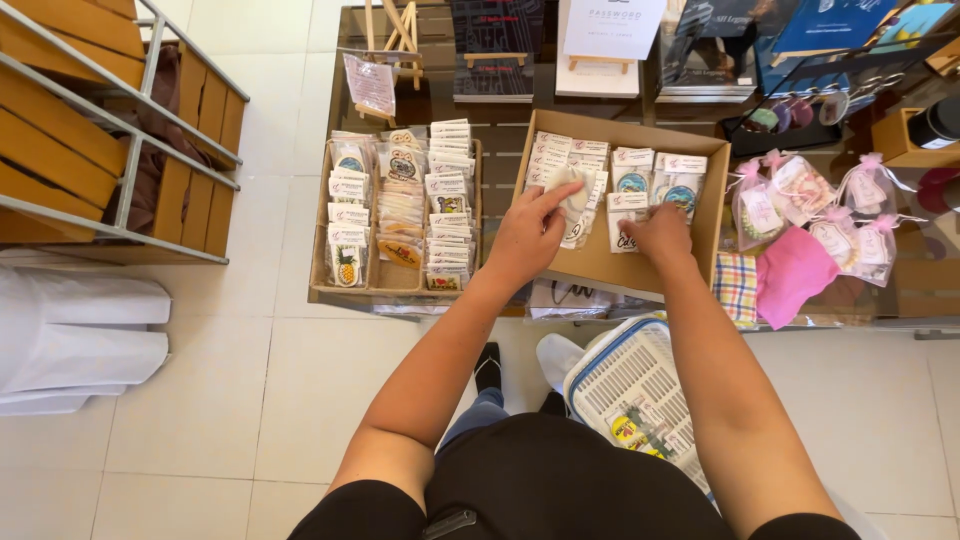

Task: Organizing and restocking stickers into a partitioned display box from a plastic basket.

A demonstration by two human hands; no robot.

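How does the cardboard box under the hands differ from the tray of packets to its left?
The cardboard box is tilted and sparsely filled, its bare floor showing; the tray lies flat, packed in three full columns. Both the left hand and right hand reach into the box; none touches the tray. Both hold small carded packets in clear sleeves.

The single head-worn camera looked steeply down from above, close over the open brown cardboard box [712, 215] at upper centre of the frame.
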